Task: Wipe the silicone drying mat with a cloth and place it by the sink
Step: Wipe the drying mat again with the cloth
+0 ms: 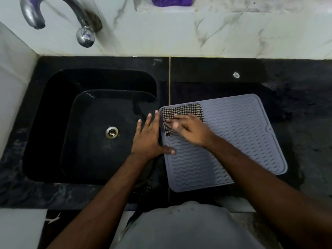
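Right hand (pixel 190 131), fingers blurred, presses a checked cloth (pixel 181 112) onto the grey silicone mat (pixel 233 137) at centre frame; left hand (pixel 149 139), fingers straight, steadies its edge beside the black sink (pixel 53 105), which holds only a drain (pixel 111 133). Tap (pixel 53 17) cut off upper left.

A black stone counter (pixel 251 72) fills the middle of the frame, split by a thin pale seam (pixel 169 83) just right of centre. Across the top runs a white marble-veined wall (pixel 161 33). At lower left a pale floor (pixel 19 229) shows. The light is dim and cool.
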{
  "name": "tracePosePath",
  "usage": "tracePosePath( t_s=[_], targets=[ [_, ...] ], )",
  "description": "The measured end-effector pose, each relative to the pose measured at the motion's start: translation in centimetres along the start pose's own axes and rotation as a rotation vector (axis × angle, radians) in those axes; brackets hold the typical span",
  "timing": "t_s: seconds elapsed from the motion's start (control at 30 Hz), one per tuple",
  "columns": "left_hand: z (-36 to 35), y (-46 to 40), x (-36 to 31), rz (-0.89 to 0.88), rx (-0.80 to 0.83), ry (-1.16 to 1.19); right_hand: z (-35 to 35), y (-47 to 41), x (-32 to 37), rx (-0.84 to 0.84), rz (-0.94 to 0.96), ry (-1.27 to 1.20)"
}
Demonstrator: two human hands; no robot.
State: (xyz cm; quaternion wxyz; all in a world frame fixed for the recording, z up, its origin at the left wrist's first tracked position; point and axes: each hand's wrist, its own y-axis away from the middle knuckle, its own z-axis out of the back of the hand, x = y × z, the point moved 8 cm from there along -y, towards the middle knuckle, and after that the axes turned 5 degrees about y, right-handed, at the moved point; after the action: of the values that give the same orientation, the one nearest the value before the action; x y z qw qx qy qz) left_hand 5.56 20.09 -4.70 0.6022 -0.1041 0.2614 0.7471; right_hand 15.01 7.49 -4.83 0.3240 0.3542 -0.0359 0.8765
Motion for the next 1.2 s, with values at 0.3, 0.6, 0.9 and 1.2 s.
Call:
tracePosePath(
  t_s=[0.3, 0.6, 0.9, 1.2],
  targets=[
    [0.4, -1.4, 0.4, -0.097, 0.086, -0.078, -2.5, -0.5, 2.1, -0.263, -0.276, 0.404],
    [0.7, -2.0, -1.5, -0.065, 0.128, -0.269, -1.7, -0.8, 2.1, -0.237, -0.34, 0.455],
    [1.1, -2.2, -2.8, 0.037, 0.189, -0.47, -1.4, -0.1, 1.7, -0.298, -0.474, 0.566],
    [1.0, -2.7, -5.2, 0.267, 0.124, -0.571, -0.1, -2.5, 1.8, -0.302, -0.325, 0.506]
  ],
)
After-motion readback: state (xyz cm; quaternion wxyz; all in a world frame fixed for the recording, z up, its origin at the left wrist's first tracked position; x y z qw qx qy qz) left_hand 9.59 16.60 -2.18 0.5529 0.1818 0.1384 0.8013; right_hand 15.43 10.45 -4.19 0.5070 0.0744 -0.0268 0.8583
